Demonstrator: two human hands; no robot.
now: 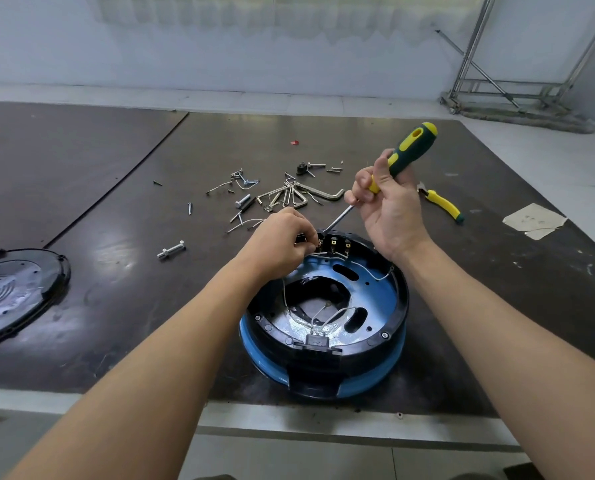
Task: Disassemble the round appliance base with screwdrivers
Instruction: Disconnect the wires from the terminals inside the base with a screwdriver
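The round appliance base (375, 296) is being kept open side up on the dark mat (116, 202), its black front tab just inside the mat's near edge. A green-and-yellow screwdriver (406, 150) is being held by the right hand (389, 206), with fingers and thumb wrapped round the lower handle. The shaft is being slanted down and left, so that the tip is being set at the terminals (334, 244) on the base's far rim. A white wire (318, 252) is being pinched at those terminals by the curled fingertips of the left hand (278, 244).

Raised marks on the black cover (15, 292), which is lying well apart at the left edge, are too blurred to be read.

Beyond the base, room is being taken up by a heap of hex keys (299, 195) and loose screws. A bolt (171, 250) is lying to the left of the base. Yellow-handled pliers (443, 204) are lying just behind the right hand, and a paper scrap (533, 220) is lying near the mat's right edge. Bare mat is being left open between the base and the cover.
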